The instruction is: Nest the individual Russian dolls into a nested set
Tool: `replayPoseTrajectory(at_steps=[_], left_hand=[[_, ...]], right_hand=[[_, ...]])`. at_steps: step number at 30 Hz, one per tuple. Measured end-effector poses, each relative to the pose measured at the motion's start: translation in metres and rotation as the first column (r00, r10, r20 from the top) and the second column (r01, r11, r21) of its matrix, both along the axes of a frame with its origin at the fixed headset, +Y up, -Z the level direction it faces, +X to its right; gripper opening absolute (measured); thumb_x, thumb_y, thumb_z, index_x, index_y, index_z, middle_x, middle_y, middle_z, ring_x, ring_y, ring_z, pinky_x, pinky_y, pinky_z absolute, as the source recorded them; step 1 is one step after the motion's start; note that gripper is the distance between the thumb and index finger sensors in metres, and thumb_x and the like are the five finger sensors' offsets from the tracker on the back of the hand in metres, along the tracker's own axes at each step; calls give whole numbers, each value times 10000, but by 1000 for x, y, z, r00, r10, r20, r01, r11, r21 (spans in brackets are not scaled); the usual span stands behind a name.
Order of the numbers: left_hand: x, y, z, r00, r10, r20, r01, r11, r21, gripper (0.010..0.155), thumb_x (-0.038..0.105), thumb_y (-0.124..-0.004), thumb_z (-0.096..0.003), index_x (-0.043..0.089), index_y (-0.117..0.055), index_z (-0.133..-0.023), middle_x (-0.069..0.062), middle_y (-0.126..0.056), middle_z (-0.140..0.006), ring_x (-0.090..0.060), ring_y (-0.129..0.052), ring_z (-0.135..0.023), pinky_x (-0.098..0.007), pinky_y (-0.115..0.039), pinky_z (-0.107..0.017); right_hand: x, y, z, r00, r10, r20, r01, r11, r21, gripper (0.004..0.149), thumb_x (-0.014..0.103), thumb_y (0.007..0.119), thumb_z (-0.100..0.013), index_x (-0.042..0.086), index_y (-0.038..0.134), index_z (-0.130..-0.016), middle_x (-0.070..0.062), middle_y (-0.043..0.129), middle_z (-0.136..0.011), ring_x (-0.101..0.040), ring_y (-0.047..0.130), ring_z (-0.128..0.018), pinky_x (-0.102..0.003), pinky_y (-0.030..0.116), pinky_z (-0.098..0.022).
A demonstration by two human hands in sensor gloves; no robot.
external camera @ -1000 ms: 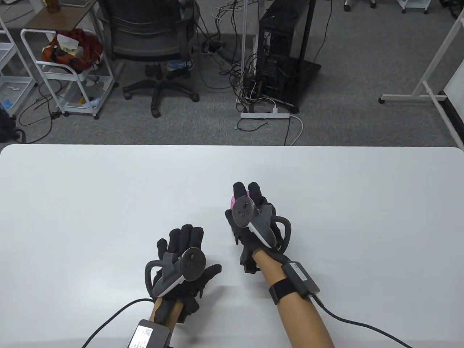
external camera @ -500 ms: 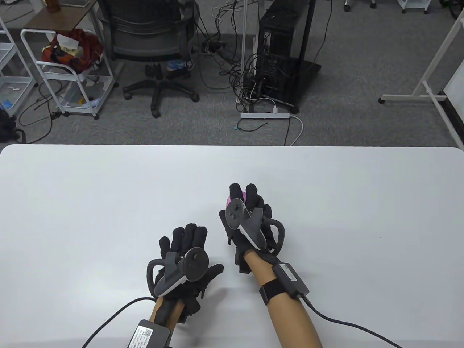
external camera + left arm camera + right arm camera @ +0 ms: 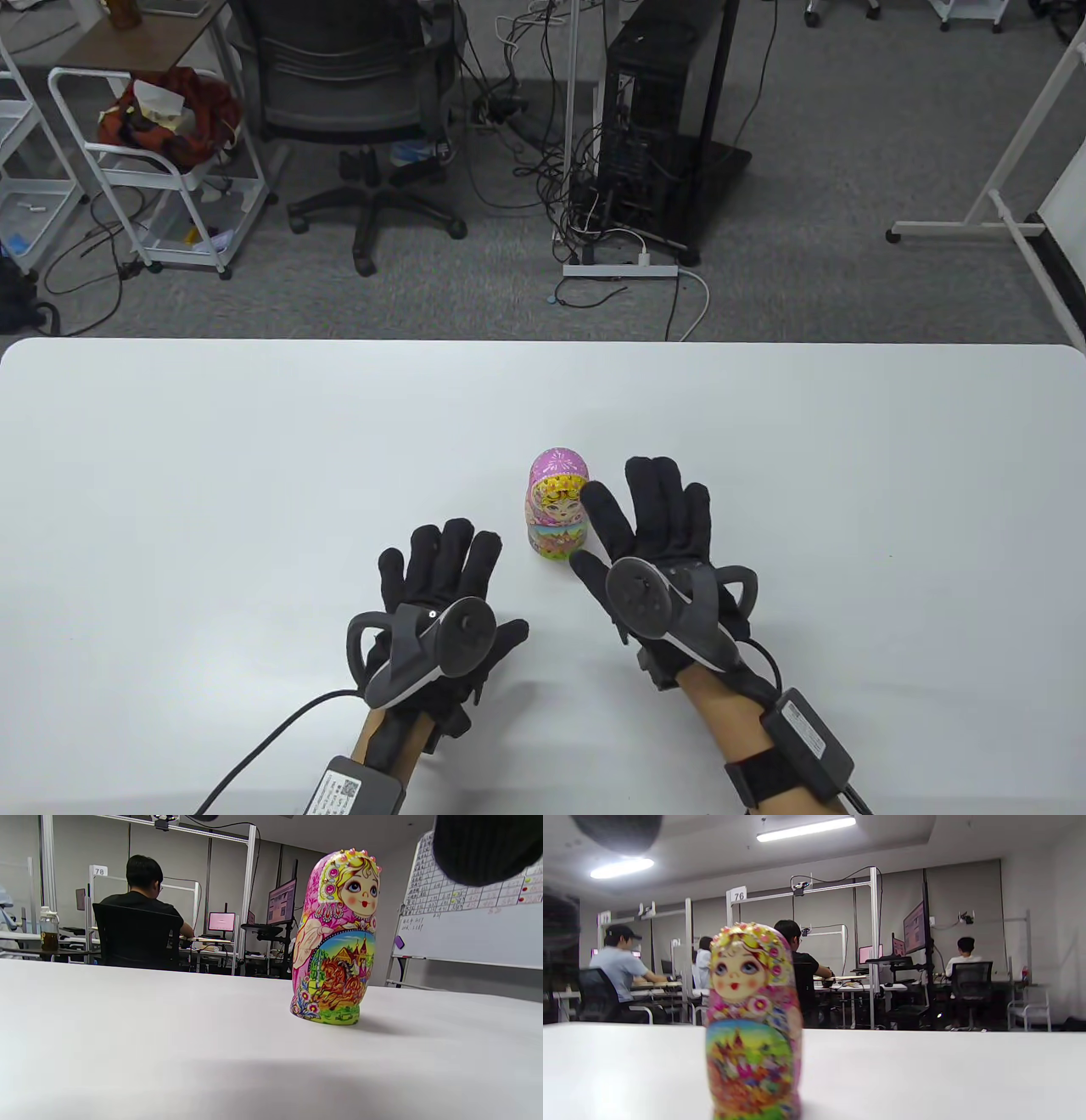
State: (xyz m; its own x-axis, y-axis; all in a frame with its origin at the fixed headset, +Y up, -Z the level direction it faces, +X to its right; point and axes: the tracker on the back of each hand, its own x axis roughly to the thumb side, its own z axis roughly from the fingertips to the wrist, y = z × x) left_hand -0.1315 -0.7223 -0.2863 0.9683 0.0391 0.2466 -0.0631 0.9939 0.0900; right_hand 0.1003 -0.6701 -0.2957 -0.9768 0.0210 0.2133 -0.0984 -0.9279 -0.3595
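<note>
A closed pink Russian doll [image 3: 557, 505] with a painted face stands upright on the white table [image 3: 254, 441], facing me. It shows in the left wrist view [image 3: 335, 942] and, blurred and close, in the right wrist view [image 3: 753, 1027]. My right hand [image 3: 649, 531] lies flat and open just right of the doll, its index finger close beside it, holding nothing. My left hand [image 3: 445, 560] rests open on the table to the doll's lower left, apart from it and empty. No other doll is in view.
The table's far edge [image 3: 543, 341] runs across the middle of the table view. Beyond it on the floor are an office chair [image 3: 356, 102], a computer tower [image 3: 657, 127] with cables, and a white cart [image 3: 161, 161].
My right hand has let go of the doll and moved right and toward me, fingers now spread flat. The doll now stands free on the table. My left hand barely moved.
</note>
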Motion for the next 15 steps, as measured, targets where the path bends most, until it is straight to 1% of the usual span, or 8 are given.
replayPoseTrajectory(at_steps=[1, 3, 6, 7, 9, 11, 13, 15], left_hand=[[2, -1, 0, 1000, -25, 3, 25, 1000, -4, 1015, 747, -682, -396, 304, -88, -1088, -89, -79, -1182, -451, -213, -1097, -747, -193, -692], [6, -6, -1, 996, -90, 2, 90, 996, -13, 1004, 750, -679, -396, 325, -87, -1087, -88, -70, -1181, -447, -200, -1098, -747, -184, -692], [11, -11, -3, 988, -151, -6, 151, 988, -46, 1013, 761, -671, -394, 329, -71, -1086, -83, -35, -1176, -444, -159, -1097, -750, -154, -683], [12, -13, -3, 986, -165, -11, 164, 985, -54, 1020, 765, -669, -393, 325, -62, -1086, -83, -20, -1173, -447, -145, -1096, -753, -142, -679], [13, -17, -4, 983, -185, -14, 183, 980, -77, 1026, 767, -667, -393, 326, -47, -1081, -84, 18, -1163, -447, -115, -1093, -756, -123, -669], [13, -20, -5, 978, -207, -21, 204, 973, -109, 1032, 779, -657, -391, 337, -22, -1074, -81, 60, -1151, -459, -72, -1086, -761, -101, -657], [12, -22, -5, 977, -213, -25, 208, 969, -134, 1038, 790, -649, -387, 342, -9, -1071, -77, 77, -1148, -503, -44, -1073, -767, -100, -651], [10, -24, -5, 980, -197, -32, 189, 969, -161, 1039, 796, -645, -385, 343, -8, -1069, -75, 89, -1143, -536, -27, -1055, -772, -102, -643]], right_hand=[[2, -3, 3, 999, 34, 9, -34, 999, -8, 838, 664, 676, -447, 519, 24, -953, 14, -79, -1108, -314, 18, -1083, -634, 165, -778], [8, -13, 9, 988, 143, 55, -139, 988, -73, 857, 700, 654, -445, 527, -25, -939, 5, -108, -1105, -333, -20, -1072, -647, 146, -766], [14, -33, 14, 981, 177, 78, -169, 981, -96, 856, 707, 660, -435, 522, 2, -951, 6, -111, -1101, -340, -33, -1066, -659, 123, -751], [16, -38, 14, 980, 181, 77, -172, 979, -113, 839, 709, 663, -431, 519, 36, -955, 6, -107, -1100, -343, -30, -1063, -664, 122, -747], [18, -46, 14, 974, 218, 65, -203, 961, -190, 849, 719, 660, -427, 520, 25, -954, 15, -140, -1085, -345, -67, -1049, -669, 91, -733], [20, -50, 14, 963, 258, 74, -238, 949, -206, 867, 736, 659, -416, 518, 17, -956, 17, -155, -1078, -355, -86, -1040, -675, 83, -725], [21, -52, 13, 964, 257, 66, -235, 942, -238, 874, 745, 664, -408, 527, 15, -953, 24, -176, -1069, -371, -111, -1025, -678, 67, -716], [21, -52, 13, 964, 255, 68, -232, 943, -239, 886, 754, 671, -397, 527, 20, -954, 27, -183, -1064, -387, -120, -1013, -682, 65, -709]])
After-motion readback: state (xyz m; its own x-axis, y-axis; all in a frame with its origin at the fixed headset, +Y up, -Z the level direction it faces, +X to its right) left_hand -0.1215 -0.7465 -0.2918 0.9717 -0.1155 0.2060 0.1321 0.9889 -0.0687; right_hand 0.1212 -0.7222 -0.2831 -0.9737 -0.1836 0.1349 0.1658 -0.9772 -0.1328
